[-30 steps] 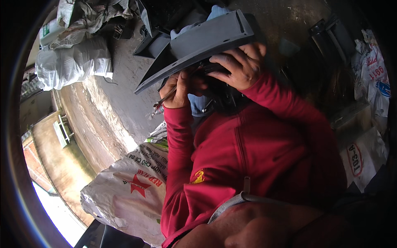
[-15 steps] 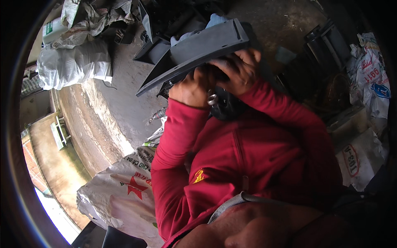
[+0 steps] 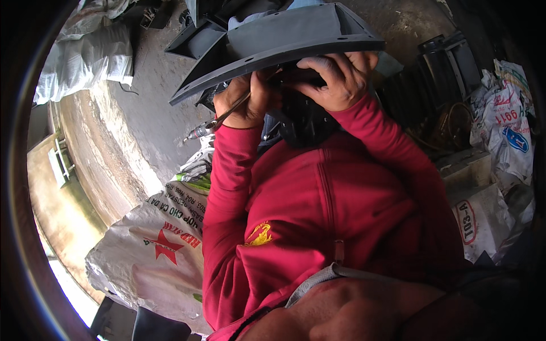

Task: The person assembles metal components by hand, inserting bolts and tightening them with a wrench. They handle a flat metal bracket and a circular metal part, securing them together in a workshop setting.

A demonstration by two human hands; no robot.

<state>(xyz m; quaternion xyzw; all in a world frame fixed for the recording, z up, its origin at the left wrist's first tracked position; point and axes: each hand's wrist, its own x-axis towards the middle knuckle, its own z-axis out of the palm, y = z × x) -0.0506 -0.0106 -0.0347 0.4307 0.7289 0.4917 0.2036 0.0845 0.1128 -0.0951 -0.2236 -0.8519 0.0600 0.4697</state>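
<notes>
Handwork at the grey panel

By the grey panel's near edge, the left hand has fingers clamped on a wrench; the right hand curls there, grip hidden. Turning seems underway, next needing a steady panel.

A head-worn fisheye looks down from close above the chest.

Crumpled white sack, grey floor

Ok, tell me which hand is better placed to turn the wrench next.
Probably the left hand: it grips the wrench, while the right hand sits against the lower edge of the dark grey panel, with no tool visible in it.
</notes>
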